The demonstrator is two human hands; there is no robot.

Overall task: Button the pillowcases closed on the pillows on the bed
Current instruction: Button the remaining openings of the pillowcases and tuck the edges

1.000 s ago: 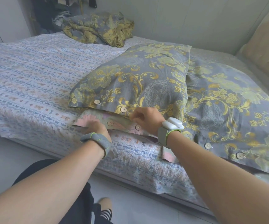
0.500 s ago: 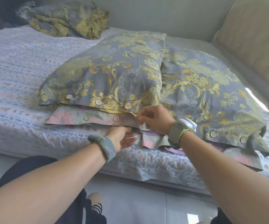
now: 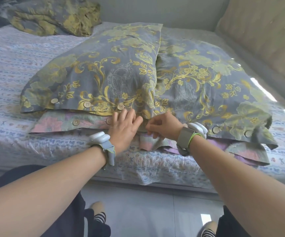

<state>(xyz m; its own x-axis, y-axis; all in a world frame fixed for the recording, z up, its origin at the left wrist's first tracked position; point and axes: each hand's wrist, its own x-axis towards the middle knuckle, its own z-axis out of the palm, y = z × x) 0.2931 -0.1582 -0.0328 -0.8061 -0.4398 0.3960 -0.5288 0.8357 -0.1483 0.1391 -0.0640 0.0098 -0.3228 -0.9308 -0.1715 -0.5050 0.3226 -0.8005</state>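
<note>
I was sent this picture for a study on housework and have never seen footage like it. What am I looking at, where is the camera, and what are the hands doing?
There is no machine here. The camera sits on a person's head and looks down, so both bare arms reach in from the bottom of the view, each with a grey wrist strap.

A bed fills the view. On it two grey pillows with gold flowers lie side by side, the left one and the right one. Under each, a pink-and-green pillowcase sticks out at the near edge, with round buttons along the opening. A crumpled cloth lies at the far corner.

The left hand rests on that pink edge, fingers spread. The right hand pinches the fabric beside it, apparently working a button that the fingers hide.
</note>
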